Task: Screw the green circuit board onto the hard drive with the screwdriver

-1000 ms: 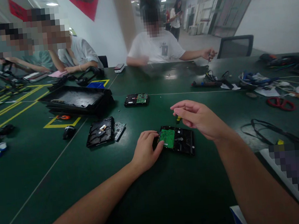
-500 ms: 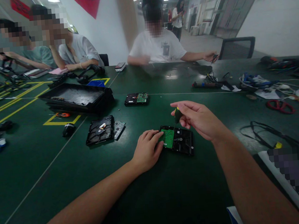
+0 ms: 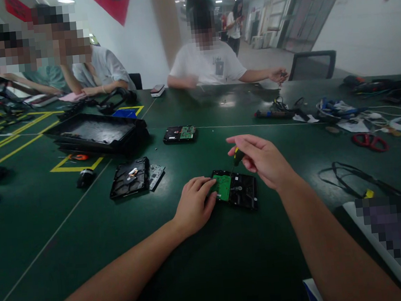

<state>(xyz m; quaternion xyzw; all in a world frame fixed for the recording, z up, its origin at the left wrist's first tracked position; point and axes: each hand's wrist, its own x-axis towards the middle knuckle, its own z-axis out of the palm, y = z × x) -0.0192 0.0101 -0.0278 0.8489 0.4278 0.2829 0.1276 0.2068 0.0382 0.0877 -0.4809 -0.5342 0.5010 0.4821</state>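
Note:
A black hard drive with a green circuit board facing up lies flat in front of me. My left hand grips its left end, fingers over the edge of the board and thumb at the near corner. Between the thumb and fingers of my right hand is a black-and-yellow screwdriver, held nearly upright. Its thin shaft points down at the board's right edge; whether the tip sits in a screw is too small to tell.
Left of the drive lie another opened drive and a loose grey board. Farther back are a third drive and stacked black trays. Red-handled scissors and a black cable lie right. A person in white sits opposite.
The whole view has shifted slightly. The screwdriver's handle shows more yellow now, as if turned a little in my right hand. My left hand stays on the drive.

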